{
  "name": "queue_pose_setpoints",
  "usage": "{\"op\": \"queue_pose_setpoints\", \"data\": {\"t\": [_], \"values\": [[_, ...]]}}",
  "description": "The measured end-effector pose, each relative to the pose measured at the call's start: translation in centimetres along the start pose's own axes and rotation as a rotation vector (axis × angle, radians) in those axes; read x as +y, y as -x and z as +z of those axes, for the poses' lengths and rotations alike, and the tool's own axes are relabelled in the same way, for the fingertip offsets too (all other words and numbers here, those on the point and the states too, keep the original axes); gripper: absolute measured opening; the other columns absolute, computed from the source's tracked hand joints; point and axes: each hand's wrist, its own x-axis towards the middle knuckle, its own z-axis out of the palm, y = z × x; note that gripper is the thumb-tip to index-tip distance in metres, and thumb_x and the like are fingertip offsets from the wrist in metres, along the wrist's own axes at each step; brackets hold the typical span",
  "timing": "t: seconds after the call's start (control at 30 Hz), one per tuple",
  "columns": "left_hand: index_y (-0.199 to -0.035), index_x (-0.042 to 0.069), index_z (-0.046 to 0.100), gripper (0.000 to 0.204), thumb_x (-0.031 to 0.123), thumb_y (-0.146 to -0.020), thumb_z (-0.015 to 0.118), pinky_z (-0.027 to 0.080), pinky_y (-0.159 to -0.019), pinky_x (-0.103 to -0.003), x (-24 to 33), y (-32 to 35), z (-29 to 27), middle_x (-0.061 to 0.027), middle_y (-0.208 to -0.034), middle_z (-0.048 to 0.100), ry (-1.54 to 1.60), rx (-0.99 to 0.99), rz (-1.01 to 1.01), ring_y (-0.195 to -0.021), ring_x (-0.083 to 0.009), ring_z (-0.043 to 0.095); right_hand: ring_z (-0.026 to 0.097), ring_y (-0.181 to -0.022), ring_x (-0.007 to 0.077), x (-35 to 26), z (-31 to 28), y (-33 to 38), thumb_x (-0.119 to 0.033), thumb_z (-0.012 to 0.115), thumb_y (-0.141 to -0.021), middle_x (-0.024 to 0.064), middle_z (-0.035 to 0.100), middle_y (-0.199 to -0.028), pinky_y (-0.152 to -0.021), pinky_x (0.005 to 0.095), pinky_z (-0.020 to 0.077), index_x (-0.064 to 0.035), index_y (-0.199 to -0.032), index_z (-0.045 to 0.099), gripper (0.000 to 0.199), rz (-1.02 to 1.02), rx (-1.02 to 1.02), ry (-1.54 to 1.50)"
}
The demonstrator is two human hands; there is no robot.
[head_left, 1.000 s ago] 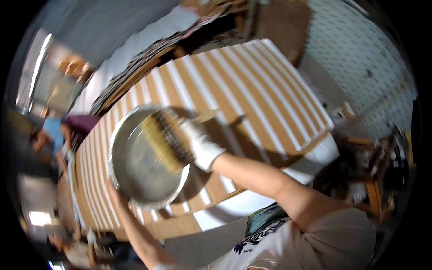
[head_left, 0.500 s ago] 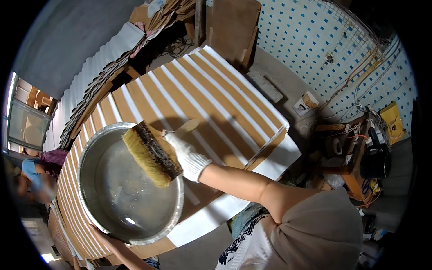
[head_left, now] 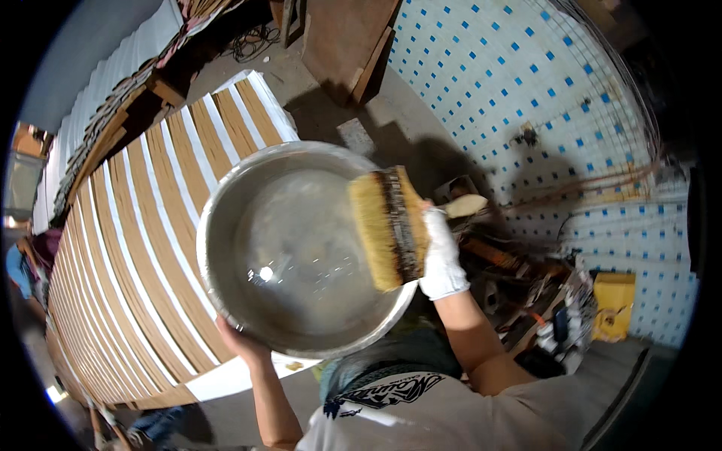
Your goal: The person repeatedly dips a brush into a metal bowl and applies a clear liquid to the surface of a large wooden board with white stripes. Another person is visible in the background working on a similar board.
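Observation:
A large round metal basin with cloudy pale liquid in it is held in front of my body, reaching past the table's right end. My left hand, bare, grips its near-left rim, with most of the fingers hidden beneath it. In a white knit glove, my right hand is closed round a wide flat brush by its wooden body. The brush has yellowish bristles and a dark binding band; its bristles lie over the basin's right side, and its short handle points right. Whether this hand also touches the rim, I cannot tell.
Left of the basin, a table carries brown strips alternating with white ones. Brown boards lean at the back. Cables run along the blue-dotted wall. Clutter and a yellow packet are at right. Another person is at the far left.
The basin has come off the striped strips and moved right with both my hands. The brush has turned more upright and stays over the basin's right side. My view has shifted right.

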Motion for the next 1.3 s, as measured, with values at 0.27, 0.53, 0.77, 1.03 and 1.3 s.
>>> {"op": "queue_pose_setpoints", "data": {"t": [0.27, 0.53, 0.77, 1.03, 1.3], "values": [[-0.097, 0.007, 0.049, 0.027, 0.034, -0.100, 0.052, 0.034, -0.065, -0.026, -13.3, 3.0, 16.1, 0.0012, -0.084, 0.044, -0.422, -0.159, -0.193, -0.075, -0.0086, 0.038, 0.065, -0.102, 0.0215, -12.2, -15.8, -11.8, -0.046, 0.055, -0.097, 0.0056, 0.063, -0.118, -0.087, 0.0397, 0.0564, -0.0105, -0.128, 0.054, 0.047, -0.142, 0.159, 0.056], [-0.113, 0.001, 0.044, 0.038, 0.015, -0.086, 0.067, 0.039, -0.056, -0.028, -22.7, 1.3, 23.8, -0.0036, -0.085, 0.050, -0.590, -0.268, -0.371, -0.070, -0.0116, 0.048, 0.060, -0.112, 0.0241, -15.4, -21.6, -24.5, -0.045, 0.049, -0.101, 0.0068, 0.059, -0.127, -0.095, 0.0410, 0.0507, -0.0088, -0.134, 0.051, 0.049, -0.072, 0.162, 0.113], [-0.113, 0.001, 0.045, 0.041, 0.006, -0.078, 0.065, 0.043, -0.061, -0.028, -27.3, -3.1, 25.8, -0.0072, -0.088, 0.055, -0.572, -0.111, -0.409, -0.074, -0.0146, 0.053, 0.058, -0.113, 0.0236, -12.1, -19.9, -34.8, -0.044, 0.057, -0.096, 0.0075, 0.058, -0.129, -0.096, 0.0395, 0.0479, -0.0051, -0.133, 0.052, 0.054, -0.012, 0.119, 0.153], [-0.112, -0.004, 0.047, 0.046, 0.005, -0.070, 0.064, 0.047, -0.081, -0.035, -32.7, -8.0, 26.6, -0.0150, -0.100, 0.058, -0.530, 0.139, -0.396, -0.091, -0.0249, 0.056, 0.057, -0.112, 0.0190, -7.1, -15.7, -48.4, -0.036, 0.066, -0.092, 0.0030, 0.062, -0.118, -0.098, 0.0350, 0.0441, -0.0038, -0.122, 0.060, 0.045, 0.043, 0.066, 0.346], [-0.121, 0.000, 0.047, 0.051, 0.008, -0.073, 0.062, 0.041, -0.062, -0.033, -36.7, -13.9, 26.3, -0.0096, -0.089, 0.056, -0.440, 0.291, -0.468, -0.073, -0.0202, 0.053, 0.063, -0.099, 0.0175, -2.3, -12.0, -55.5, -0.036, 0.068, -0.089, 0.0043, 0.064, -0.115, -0.087, 0.0312, 0.0503, -0.0031, -0.119, 0.063, 0.045, 0.065, -0.060, 0.381]]}}
